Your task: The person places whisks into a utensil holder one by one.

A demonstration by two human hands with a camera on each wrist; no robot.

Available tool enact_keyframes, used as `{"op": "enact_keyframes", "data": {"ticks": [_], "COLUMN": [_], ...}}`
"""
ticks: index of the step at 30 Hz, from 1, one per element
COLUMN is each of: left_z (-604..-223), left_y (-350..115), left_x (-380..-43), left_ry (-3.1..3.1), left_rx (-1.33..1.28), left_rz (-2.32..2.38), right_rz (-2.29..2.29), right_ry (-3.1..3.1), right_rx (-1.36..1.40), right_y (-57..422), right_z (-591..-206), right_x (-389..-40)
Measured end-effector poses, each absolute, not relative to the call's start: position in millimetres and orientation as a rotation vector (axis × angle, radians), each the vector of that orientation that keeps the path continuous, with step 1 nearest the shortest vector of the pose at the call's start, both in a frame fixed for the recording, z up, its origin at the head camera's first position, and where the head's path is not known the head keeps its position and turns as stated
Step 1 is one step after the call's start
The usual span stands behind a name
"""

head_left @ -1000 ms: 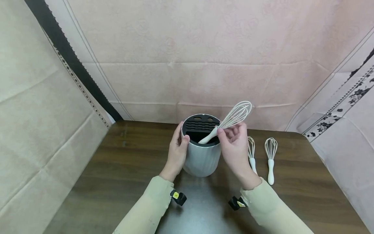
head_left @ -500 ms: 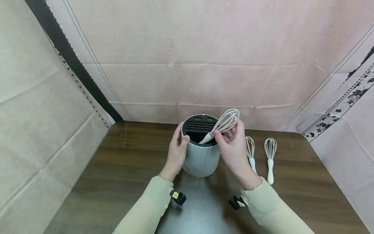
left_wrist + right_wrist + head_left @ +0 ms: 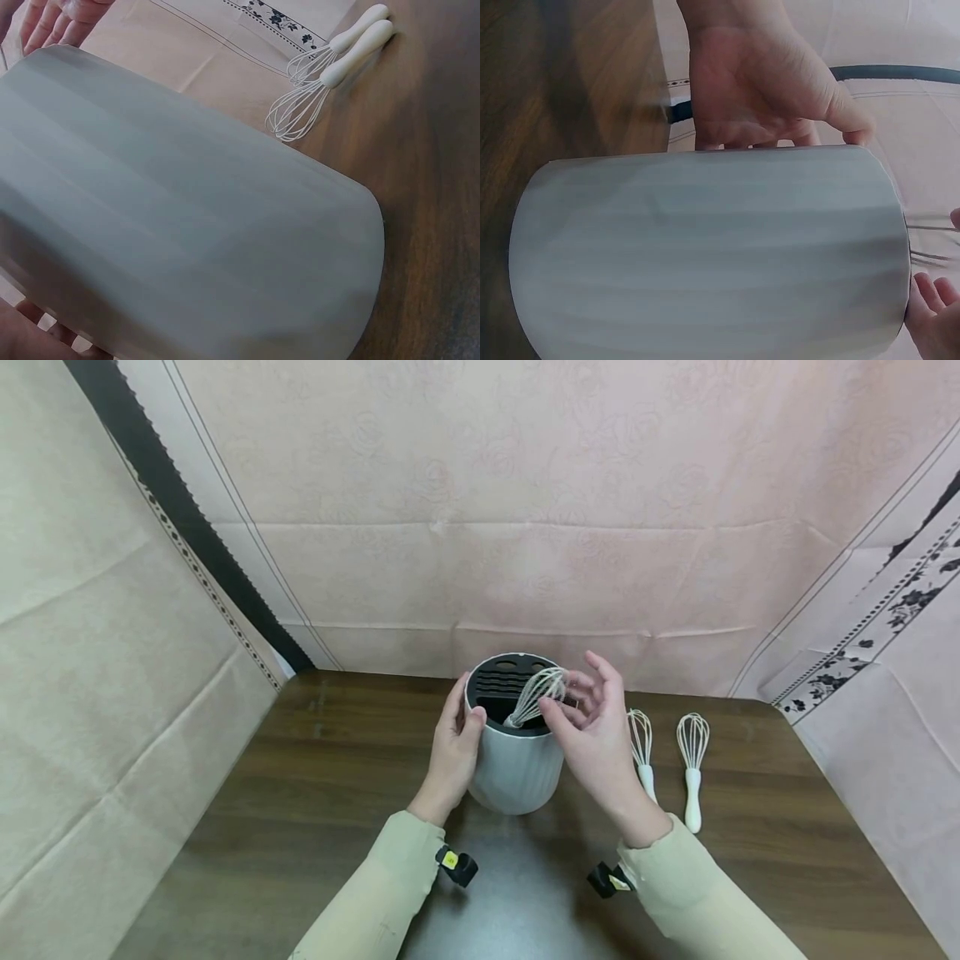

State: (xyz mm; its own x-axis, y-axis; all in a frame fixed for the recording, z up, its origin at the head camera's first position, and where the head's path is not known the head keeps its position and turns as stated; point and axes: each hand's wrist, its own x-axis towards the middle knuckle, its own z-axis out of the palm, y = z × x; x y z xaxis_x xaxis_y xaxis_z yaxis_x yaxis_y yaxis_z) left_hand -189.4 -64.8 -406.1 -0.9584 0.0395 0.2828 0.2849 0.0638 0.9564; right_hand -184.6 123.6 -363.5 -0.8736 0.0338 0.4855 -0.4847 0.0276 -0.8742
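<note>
- Nearest, a pale green left sleeve (image 3: 367, 893) and right sleeve (image 3: 697, 885) are seen, each with a small black wrist camera marked in yellow strapped at the cuff
- The grey container (image 3: 517, 777) is grasped by the left hand (image 3: 450, 752), whose thumb is laid at the rim while the fingers are wrapped round the side
- The right hand (image 3: 600, 735) is held slack at the rim opposite, fingers parted around the head of a white whisk (image 3: 537, 693); whether the wires are touched cannot be told
- The container is stood upright on the brown wood-grain tabletop (image 3: 337, 793) and is topped by a black insert (image 3: 513, 677), pierced by two oval holes at the back, ridged across the middle and opened wide at the front
- The whisk is lodged in that front opening, its handle mostly hidden inside, its wire head tilted up to the right; in the right wrist view its wires are blurred
- To the right, two more white whisks are laid near each other on the wood, the inner whisk (image 3: 641, 739) partly covered by the right arm, the outer whisk (image 3: 693, 768) fully exposed
- Beyond the table's far edge, a pinkish patterned cloth (image 3: 480, 552) is hung, creased across
</note>
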Motion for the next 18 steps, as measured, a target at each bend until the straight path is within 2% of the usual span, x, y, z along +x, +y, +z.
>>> {"op": "enact_keyframes", "data": {"ticks": [9, 18], "left_z": [-407.2, -407.4], "left_y": [-66.3, -65.3], "left_x": [-190.3, -190.4], "left_ry": [-2.152, -2.144], "left_rx": [-0.322, -0.341], "left_rz": [-2.024, -2.025], "right_rz": [1.919, 1.765], "right_ry": [-1.938, -1.931], "right_rx": [0.445, 0.422], "right_y": [120.7, 158.8], "right_z": [-343.9, -364.0], "right_x": [-171.6, -186.0]}}
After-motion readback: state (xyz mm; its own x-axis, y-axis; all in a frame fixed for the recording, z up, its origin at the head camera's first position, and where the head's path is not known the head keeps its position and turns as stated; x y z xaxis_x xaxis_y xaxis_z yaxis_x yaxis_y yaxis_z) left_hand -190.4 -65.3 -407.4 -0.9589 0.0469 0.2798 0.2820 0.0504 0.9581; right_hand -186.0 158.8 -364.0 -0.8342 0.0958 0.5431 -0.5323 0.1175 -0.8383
